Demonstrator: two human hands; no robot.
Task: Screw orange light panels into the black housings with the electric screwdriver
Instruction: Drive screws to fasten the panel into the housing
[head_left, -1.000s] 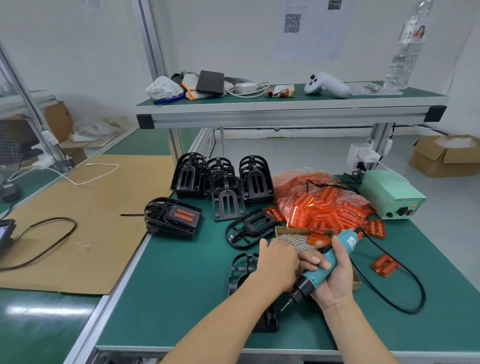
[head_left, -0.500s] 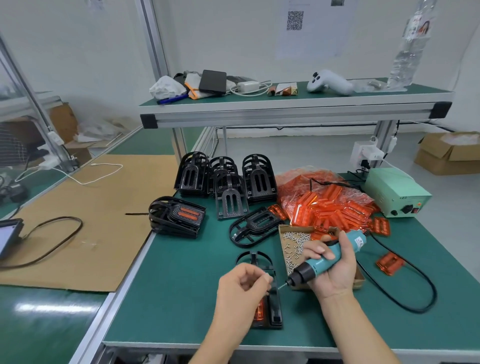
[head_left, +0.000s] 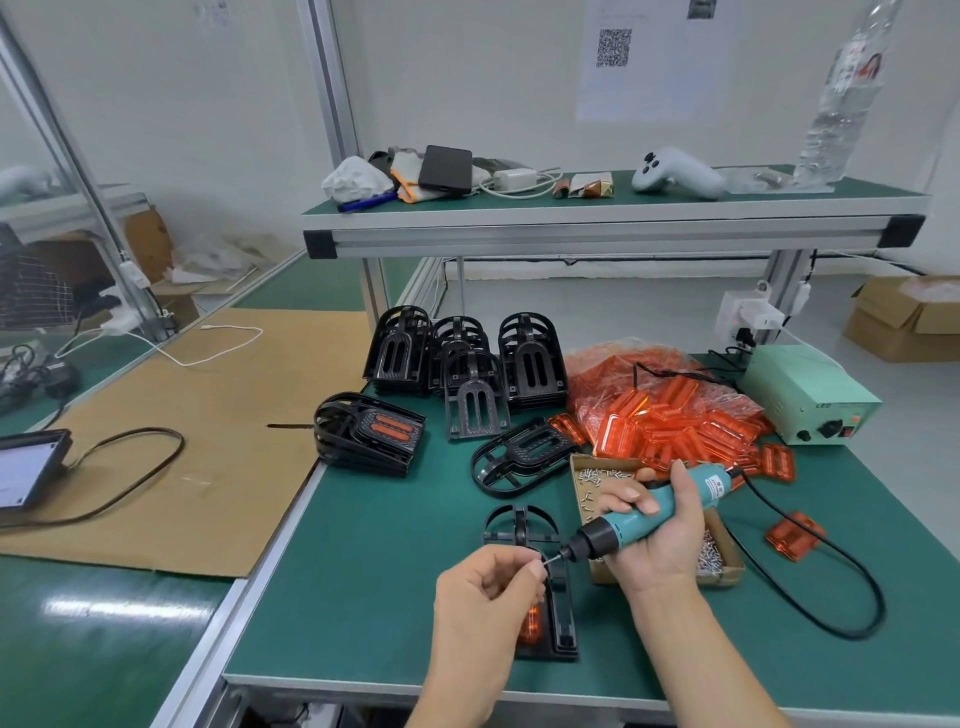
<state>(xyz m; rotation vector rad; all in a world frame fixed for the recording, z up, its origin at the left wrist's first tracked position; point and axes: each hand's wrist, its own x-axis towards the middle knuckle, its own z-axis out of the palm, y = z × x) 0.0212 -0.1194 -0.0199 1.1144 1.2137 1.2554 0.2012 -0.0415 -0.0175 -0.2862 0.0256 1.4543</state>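
Two hands meet over the housing (head_left: 524, 530) lying flat at the near edge of the bench: left hand (head_left: 488, 597) has thumb & forefinger pinched together at the screwdriver tip, prob. on a screw, too small to be sure; right hand (head_left: 660, 530) is wrapped round the teal screwdriver (head_left: 639, 514), bit aimed down-left at that pinch. An orange panel (head_left: 531, 621) shows inside the housing, partly behind the left hand. Step in hand, I'd judge: loading a screw onto the bit. Next calls for tipping the driver upright over a screw hole w/ the panel kept seated. Just right of the housing, the screw box (head_left: 727, 564). Beyond it, another housing (head_left: 519, 457), then the panel pile (head_left: 675, 421). Far-left of the housing, a finished unit (head_left: 371, 434); behind, stacked housings (head_left: 467, 358).
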